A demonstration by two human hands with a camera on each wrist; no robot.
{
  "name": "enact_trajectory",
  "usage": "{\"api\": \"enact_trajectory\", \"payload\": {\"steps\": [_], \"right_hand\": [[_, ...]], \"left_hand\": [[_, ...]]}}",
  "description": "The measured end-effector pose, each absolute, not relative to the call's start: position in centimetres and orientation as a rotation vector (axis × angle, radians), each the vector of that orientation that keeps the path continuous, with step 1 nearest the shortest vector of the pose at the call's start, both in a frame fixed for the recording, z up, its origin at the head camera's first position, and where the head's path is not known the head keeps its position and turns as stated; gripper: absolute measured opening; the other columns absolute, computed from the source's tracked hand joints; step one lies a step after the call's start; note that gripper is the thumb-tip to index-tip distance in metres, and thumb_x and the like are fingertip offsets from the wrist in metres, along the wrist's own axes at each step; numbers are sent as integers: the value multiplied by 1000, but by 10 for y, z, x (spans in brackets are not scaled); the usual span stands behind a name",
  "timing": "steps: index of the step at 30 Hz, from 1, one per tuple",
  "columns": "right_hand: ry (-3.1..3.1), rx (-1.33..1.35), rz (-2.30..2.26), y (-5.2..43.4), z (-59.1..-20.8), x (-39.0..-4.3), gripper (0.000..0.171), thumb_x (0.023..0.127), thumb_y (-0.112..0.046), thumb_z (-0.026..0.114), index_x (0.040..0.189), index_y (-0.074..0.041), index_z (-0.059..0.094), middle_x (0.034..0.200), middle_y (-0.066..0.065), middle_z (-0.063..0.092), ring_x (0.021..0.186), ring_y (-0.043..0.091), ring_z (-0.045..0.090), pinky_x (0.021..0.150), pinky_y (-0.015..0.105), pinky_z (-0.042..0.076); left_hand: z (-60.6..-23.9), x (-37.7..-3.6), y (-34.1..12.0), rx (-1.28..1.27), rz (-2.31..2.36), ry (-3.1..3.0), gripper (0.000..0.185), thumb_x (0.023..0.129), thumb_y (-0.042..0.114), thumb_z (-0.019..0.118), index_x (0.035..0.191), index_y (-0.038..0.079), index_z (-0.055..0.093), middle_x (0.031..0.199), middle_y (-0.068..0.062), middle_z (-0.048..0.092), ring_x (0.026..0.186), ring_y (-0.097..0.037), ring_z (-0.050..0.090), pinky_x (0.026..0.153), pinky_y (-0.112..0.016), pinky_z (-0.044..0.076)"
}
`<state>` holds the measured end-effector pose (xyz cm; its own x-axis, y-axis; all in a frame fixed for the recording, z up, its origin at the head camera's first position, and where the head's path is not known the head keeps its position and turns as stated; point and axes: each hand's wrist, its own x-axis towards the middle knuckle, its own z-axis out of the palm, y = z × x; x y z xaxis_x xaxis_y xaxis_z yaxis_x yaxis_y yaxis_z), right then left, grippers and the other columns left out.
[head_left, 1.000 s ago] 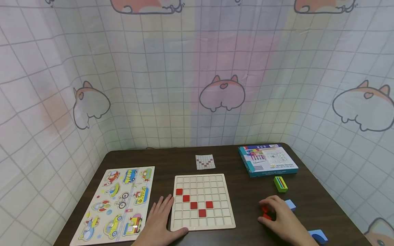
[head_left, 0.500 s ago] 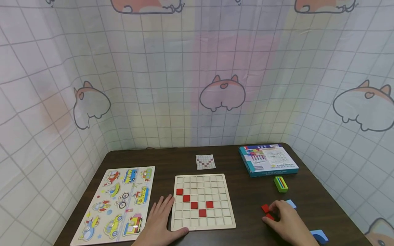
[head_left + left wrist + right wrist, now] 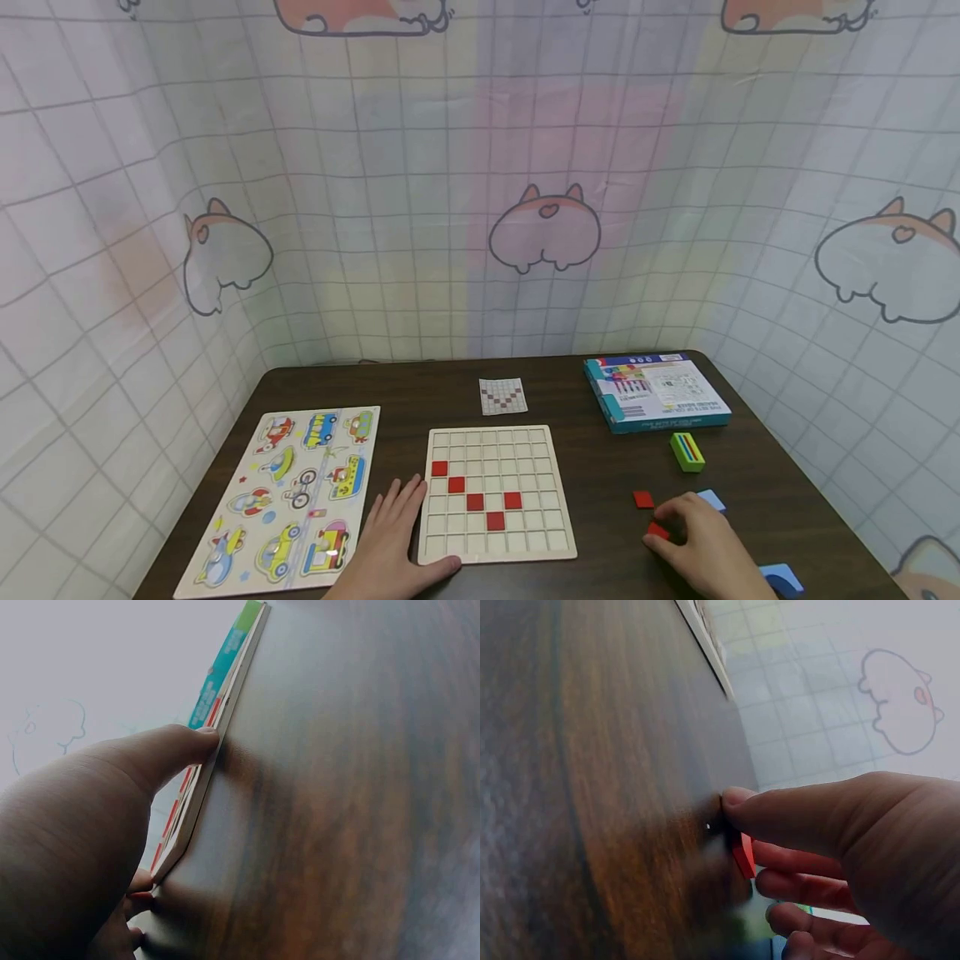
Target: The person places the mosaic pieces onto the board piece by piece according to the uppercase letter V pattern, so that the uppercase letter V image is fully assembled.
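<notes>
In the head view, a cream grid board [image 3: 525, 546] lies at the middle of the table with several red square tiles in its cells. My left hand [image 3: 390, 542] rests at its left side, fingers extended along the edge. In the left wrist view the thumb [image 3: 187, 742] touches the board's near edge [image 3: 199, 795]. My right hand [image 3: 697, 537], right of the board, pinches a red tile [image 3: 658, 531] between thumb and fingers at the tabletop. The right wrist view shows this red tile [image 3: 744, 856] behind the thumb. Another red tile [image 3: 643, 499] lies loose just beyond.
A small pattern card [image 3: 503, 397] lies behind the board. On the left is a vehicle picture puzzle [image 3: 251, 475]. A flat teal box [image 3: 667, 393], a green block with coloured stripes [image 3: 687, 452], a blue block [image 3: 711, 500] and a blue arch block [image 3: 780, 577] are on the right.
My right hand has shifted slightly right. One of the two red tiles at its fingers now lies apart on the table; the other stays at the fingertips. The left hand has not moved.
</notes>
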<state>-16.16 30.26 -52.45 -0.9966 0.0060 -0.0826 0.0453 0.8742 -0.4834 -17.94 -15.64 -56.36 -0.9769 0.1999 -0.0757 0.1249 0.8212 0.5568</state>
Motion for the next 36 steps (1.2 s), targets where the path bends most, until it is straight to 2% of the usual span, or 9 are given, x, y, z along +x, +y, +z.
{"api": "enact_trajectory", "payload": {"steps": [6,11,21,31,36], "right_hand": [[2984,11,-749,300,-523,-160,28,86,-34,97,100,-15,81,103,-3,71,96,16,65,88,48,62],[3023,-12,-723,290,-520,-162,26,87,-35,97,101,-20,81,105,-5,75,99,16,64,95,54,63],[3041,-110,-728,269,-517,-174,19,89,-30,96,99,-29,80,100,-13,75,95,10,58,86,36,58],[3043,-213,-739,255,-517,-182,21,88,-34,96,102,-32,80,101,-19,72,98,7,58,92,39,61],[3057,-300,-745,250,-518,-184,20,90,-37,94,104,-33,80,102,-21,72,99,5,59,91,35,61]], "left_hand": [[-563,-179,-157,239,857,2867,133,73,94,77,173,14,39,181,-14,37,170,-48,23,137,-77,14],[-563,-179,-157,241,866,2860,133,74,93,78,173,14,39,181,-14,37,171,-48,22,137,-77,14],[-564,-180,-157,240,861,2862,133,74,92,78,173,14,39,180,-14,37,170,-49,22,137,-77,14],[-564,-181,-156,235,856,2855,132,74,92,78,174,15,38,181,-13,37,171,-48,22,137,-77,13],[-564,-180,-156,237,858,2858,133,73,93,77,173,14,39,181,-14,37,171,-48,23,137,-76,14]]}}
